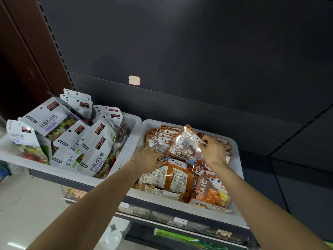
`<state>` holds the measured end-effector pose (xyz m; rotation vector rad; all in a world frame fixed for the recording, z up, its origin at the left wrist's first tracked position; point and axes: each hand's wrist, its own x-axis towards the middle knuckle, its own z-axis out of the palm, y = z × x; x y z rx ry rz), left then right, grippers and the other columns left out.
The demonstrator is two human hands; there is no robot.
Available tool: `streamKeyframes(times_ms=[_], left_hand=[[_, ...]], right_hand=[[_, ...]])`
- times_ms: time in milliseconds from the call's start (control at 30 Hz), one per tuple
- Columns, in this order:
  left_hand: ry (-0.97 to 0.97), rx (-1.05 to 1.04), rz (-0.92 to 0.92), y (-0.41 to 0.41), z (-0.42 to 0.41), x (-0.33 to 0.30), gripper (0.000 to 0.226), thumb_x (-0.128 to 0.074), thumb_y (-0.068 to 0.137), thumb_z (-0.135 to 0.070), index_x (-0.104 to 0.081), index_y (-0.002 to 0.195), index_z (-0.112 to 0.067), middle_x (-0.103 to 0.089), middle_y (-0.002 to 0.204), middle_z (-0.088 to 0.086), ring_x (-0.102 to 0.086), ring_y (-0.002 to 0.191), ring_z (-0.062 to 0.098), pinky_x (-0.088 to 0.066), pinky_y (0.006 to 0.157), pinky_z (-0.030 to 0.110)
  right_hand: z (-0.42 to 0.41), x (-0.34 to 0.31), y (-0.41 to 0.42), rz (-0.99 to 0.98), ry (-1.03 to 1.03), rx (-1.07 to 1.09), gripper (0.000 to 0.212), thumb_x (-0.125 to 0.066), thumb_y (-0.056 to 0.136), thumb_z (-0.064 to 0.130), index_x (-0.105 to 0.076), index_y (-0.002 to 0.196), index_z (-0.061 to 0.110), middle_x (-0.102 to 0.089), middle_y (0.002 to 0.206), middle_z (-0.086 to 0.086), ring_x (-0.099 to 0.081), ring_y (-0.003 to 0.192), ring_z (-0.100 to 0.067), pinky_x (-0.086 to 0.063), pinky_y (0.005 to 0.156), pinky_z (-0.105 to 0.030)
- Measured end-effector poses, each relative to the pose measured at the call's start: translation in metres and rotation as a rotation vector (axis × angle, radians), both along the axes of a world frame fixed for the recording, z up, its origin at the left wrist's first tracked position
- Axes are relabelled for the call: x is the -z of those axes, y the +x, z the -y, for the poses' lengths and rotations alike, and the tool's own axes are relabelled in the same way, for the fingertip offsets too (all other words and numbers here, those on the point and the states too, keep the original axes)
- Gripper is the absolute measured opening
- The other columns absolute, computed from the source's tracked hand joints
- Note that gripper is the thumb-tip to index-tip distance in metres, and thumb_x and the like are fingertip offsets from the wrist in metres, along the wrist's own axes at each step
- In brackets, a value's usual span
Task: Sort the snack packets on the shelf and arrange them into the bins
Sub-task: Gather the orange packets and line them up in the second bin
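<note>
The right hand [213,150] pinches a clear orange-edged snack packet [185,147] by its top edge, tilted, long axis running from 1 to 7 o'clock above the right bin [236,177]. At its 9 o'clock, the left hand [147,158] lies with loosely spread fingers on the orange packets [207,184] filling that bin. The left bin [10,148] holds white packets [93,141].

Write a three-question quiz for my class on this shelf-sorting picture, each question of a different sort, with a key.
1. True or false: the right hand holds up a clear orange-edged packet.
2. Which bin are both hands over? A) left bin B) right bin
3. Fill in: the left bin's packets are mostly ___ in colour.

Key: 1 true; 2 B; 3 white. The left hand rests on the right bin's packets.
</note>
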<state>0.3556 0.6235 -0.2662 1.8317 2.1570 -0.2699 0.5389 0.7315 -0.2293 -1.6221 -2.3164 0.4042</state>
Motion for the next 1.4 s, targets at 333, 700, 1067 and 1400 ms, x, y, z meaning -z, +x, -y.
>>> streamKeyframes(times_ms=[333, 700, 1067, 1400], left_hand=[[0.155, -0.092, 0.142, 0.002, 0.004, -0.016, 0.031, -0.047, 0.095, -0.046, -0.056, 0.116, -0.025, -0.059, 0.118, 0.001, -0.045, 0.121, 0.021, -0.022, 0.112, 0.043], [0.279, -0.096, 0.400, 0.000, 0.026, -0.025, 0.022, -0.046, 0.097, -0.013, -0.064, 0.106, -0.021, -0.067, 0.102, 0.001, -0.060, 0.095, 0.018, -0.041, 0.100, 0.037], [0.446, -0.050, 0.435, 0.003, 0.062, -0.033, 0.015, -0.055, 0.094, -0.014, -0.066, 0.103, -0.011, -0.066, 0.097, 0.003, -0.059, 0.085, 0.015, -0.045, 0.078, 0.026], [0.422, -0.244, 0.530, 0.007, 0.061, -0.040, 0.026, -0.053, 0.094, -0.009, -0.057, 0.120, -0.016, -0.066, 0.105, 0.003, -0.062, 0.099, 0.014, -0.047, 0.084, 0.019]], right_hand=[[-0.001, -0.002, 0.003, -0.021, -0.013, -0.004, 0.020, -0.055, 0.094, 0.022, -0.061, 0.111, 0.013, -0.066, 0.109, -0.008, -0.063, 0.097, -0.025, -0.051, 0.077, -0.031], [0.012, -0.019, 0.007, -0.068, 0.068, 0.043, 0.021, -0.051, 0.096, 0.017, -0.061, 0.113, 0.010, -0.066, 0.106, -0.010, -0.062, 0.097, -0.025, -0.037, 0.069, -0.024], [0.035, -0.016, -0.018, -0.134, -0.146, -0.365, 0.021, -0.059, 0.091, 0.018, -0.066, 0.111, 0.016, -0.066, 0.112, -0.004, -0.063, 0.097, -0.014, -0.050, 0.084, -0.027], [0.036, 0.002, -0.025, -0.171, -0.143, -0.261, 0.020, -0.059, 0.091, 0.010, -0.071, 0.105, 0.018, -0.063, 0.124, -0.003, -0.055, 0.120, -0.019, -0.046, 0.101, -0.034]])
